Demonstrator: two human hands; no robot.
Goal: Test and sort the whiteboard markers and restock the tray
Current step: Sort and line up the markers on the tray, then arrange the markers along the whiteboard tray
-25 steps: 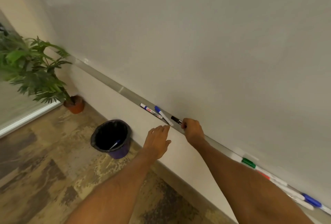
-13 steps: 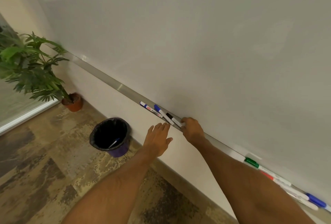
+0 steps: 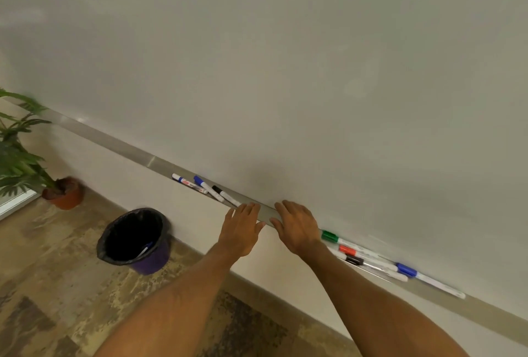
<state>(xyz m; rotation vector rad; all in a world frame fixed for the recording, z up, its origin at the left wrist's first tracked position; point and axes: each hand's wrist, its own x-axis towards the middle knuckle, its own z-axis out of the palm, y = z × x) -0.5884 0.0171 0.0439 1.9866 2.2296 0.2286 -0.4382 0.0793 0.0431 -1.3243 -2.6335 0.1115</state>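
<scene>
A potted plant (image 3: pixel 20 156) stands on the floor at the far left. Nearer the middle, a purple bin (image 3: pixel 155 259) with a black liner sits against the wall below the tray (image 3: pixel 114 142), and one pen (image 3: pixel 145 250) lies in it. The tray runs as a metal ledge along the foot of the whiteboard (image 3: pixel 285 71), sloping down to the right in this view. Three markers lie on it left of the hands, each roughly along its length. These are a labelled blue marker (image 3: pixel 188 183), a plain blue marker (image 3: pixel 208 188), and a black marker (image 3: pixel 227 196) whose tail ends just beside the left hand's fingertips. The left hand (image 3: pixel 243 228) is spread flat with straight fingers and holds nothing. The right hand (image 3: pixel 297 228) is likewise flat and empty, its fingers over a bare stretch of tray. Right of that wrist lies a second cluster, also lengthwise, caps toward the hands. It holds a green marker (image 3: pixel 331 236) just beside the wrist, then a red marker (image 3: pixel 348 250), a second black marker (image 3: pixel 355 260), and a far blue marker (image 3: pixel 407 270). The task appears only part done, with the left three likely the sorted set and the right four likely awaiting a test. If so, the right hand is the nearer one. The green marker lies behind its fingers, so the hand would need to draw back toward the right and pinch the barrel across its long axis.
</scene>
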